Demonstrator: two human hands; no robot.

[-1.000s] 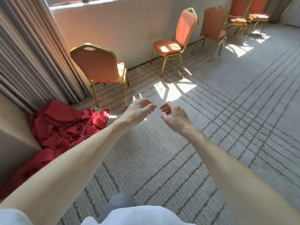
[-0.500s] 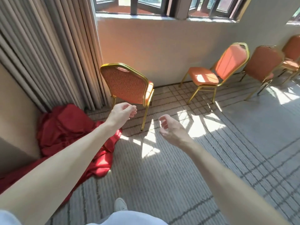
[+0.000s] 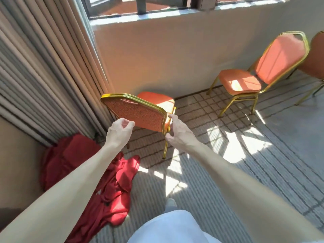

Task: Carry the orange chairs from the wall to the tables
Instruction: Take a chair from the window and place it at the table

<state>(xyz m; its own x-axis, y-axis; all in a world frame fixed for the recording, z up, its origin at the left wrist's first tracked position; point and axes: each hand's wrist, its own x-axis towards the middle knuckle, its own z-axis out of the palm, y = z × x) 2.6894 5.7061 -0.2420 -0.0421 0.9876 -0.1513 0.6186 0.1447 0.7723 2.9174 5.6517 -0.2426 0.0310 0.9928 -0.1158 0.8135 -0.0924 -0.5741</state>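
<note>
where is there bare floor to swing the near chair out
Free: the sunlit carpet between the near chair and the second chair, widening rightward. Crowded: left of it, a red cloth heap lies against the curtain.

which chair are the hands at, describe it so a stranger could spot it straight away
Start at the long pleated curtain on the left. The orange chair stands at its foot, just beyond the heap of red cloth. Unlike the neighbouring chair to the right, it shows its patterned back to the camera.
</note>
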